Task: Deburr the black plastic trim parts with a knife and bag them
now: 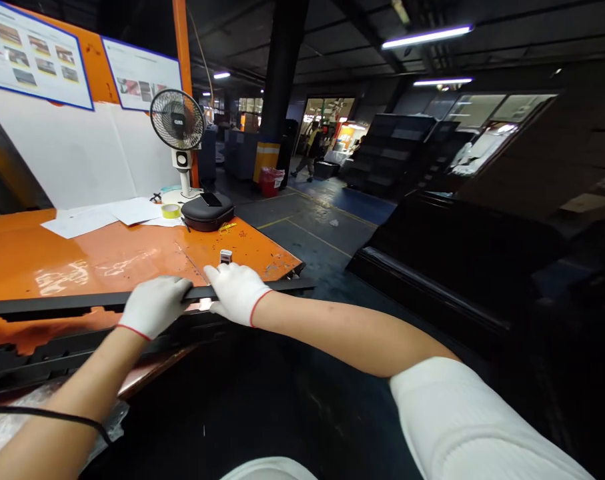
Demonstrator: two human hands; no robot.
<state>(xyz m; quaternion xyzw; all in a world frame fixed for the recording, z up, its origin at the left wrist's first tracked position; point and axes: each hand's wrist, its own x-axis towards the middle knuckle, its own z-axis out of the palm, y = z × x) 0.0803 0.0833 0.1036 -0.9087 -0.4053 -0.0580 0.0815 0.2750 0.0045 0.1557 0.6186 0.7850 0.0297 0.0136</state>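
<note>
A long, narrow black strip [201, 292] lies along the front side of the orange table, its right end reaching past the table corner. My left hand [155, 307], in a white glove with a red cuff edge, is closed around the strip, thumb towards the right. Close to it, my right hand [237, 291], gloved the same way, also grips the strip, its fingers over the top and thumb below. Just beyond the right fingers a small white and grey object [225, 256] stands on the table; its kind is unclear.
The orange table [132, 257] carries papers [87, 220], yellow tape [171, 211], a black case [207, 212] with a phone on it, and a fan [178, 120]. More black parts [32, 360] sit below the strip. Dark stacked goods [457, 253] stand right. Someone [312, 150] walks far back.
</note>
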